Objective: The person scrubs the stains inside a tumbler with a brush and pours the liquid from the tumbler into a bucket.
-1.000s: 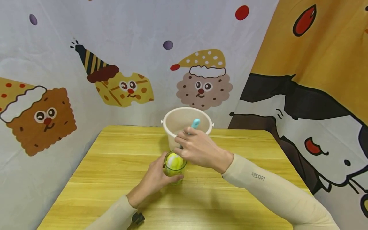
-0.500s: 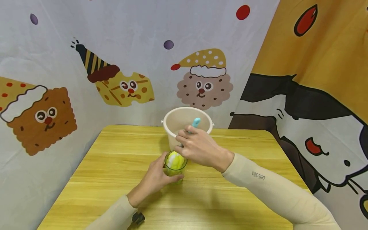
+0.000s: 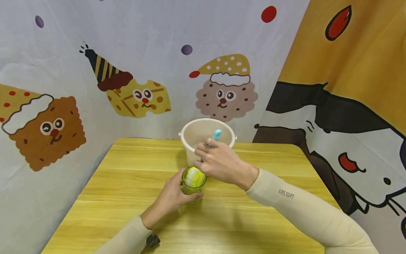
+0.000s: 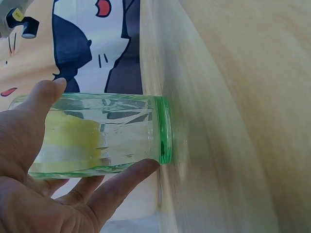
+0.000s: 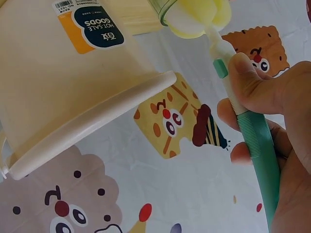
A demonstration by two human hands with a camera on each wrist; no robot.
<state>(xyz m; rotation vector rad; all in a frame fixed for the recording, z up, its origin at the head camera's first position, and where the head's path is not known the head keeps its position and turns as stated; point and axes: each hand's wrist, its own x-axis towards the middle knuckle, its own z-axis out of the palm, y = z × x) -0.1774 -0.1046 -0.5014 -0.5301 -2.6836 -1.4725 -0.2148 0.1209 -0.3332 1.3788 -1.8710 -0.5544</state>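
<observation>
My left hand [image 3: 172, 192] grips a clear green-tinted glass [image 4: 129, 131] from the side, thumb on one side and fingers on the other. In the left wrist view the glass stands upright on the wooden table. My right hand [image 3: 219, 162] holds a sponge cup brush [image 5: 257, 138] by its teal and white handle, which tilts over the glass. The brush's yellow and white sponge head [image 3: 195, 177] sits inside the glass, filling its upper part. The glass's lower part shows no sponge in the left wrist view.
A cream bucket [image 3: 188, 150] stands just behind the glass, near the table's far edge, with a label [image 5: 97, 26] on its side. The wooden table [image 3: 120, 183] meets a cartoon-printed cloth [image 3: 142, 35] at the back. A small dark device [image 3: 153, 241] is by the left wrist.
The sponge head has turned slightly within the glass, its white part shifting toward the right. Both hands keep their hold and stay nearly in place.
</observation>
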